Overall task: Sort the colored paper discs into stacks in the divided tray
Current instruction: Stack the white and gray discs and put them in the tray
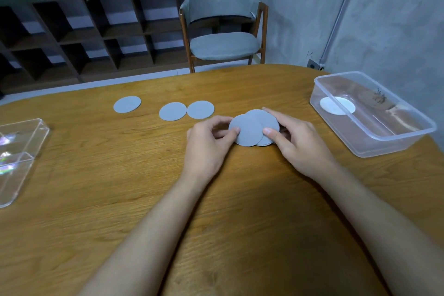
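A small stack of grey paper discs point(252, 127) lies on the wooden table point(120, 199) at its middle. My left hand point(209, 144) pinches the top disc at its left edge and has it slid partly off the stack. My right hand point(295, 142) holds the stack from the right, thumb on top. Three single grey discs lie flat further back: one at the left point(127, 104), one in the middle point(172, 111), one beside it point(200, 109). The clear divided tray point(28, 137) sits at the left table edge, and I see no discs in it.
A clear plastic box point(370, 137) stands at the right with one white disc point(337, 105) inside. Behind the table are a grey chair point(223, 19) and a dark open shelf point(72, 36) with plants on top. A concrete wall is at the right.
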Motion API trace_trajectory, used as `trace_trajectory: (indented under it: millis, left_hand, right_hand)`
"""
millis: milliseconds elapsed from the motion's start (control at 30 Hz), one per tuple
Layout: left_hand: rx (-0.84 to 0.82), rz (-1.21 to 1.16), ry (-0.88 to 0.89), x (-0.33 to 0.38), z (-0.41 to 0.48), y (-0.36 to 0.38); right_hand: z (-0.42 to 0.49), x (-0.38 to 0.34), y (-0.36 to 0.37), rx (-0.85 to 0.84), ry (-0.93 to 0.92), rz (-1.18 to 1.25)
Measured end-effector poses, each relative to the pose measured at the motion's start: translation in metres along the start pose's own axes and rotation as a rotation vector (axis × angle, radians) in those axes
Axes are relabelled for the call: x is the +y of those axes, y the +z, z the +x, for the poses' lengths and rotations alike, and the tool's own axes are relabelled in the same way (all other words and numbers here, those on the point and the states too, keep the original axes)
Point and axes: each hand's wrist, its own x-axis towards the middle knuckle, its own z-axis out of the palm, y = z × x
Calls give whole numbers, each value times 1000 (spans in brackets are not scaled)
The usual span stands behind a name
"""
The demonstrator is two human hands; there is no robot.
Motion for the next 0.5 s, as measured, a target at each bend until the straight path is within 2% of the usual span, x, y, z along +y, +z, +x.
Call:
trace_trajectory:
  millis: [233,500]
  left_hand:
    - [-57,-3,33,-1,1,2]
    - [24,32,187,0,-5,3]
  right_hand:
    - [-2,-2,2,-101,10,-74]
    - [-8,-11,-1,-170,73,-9]
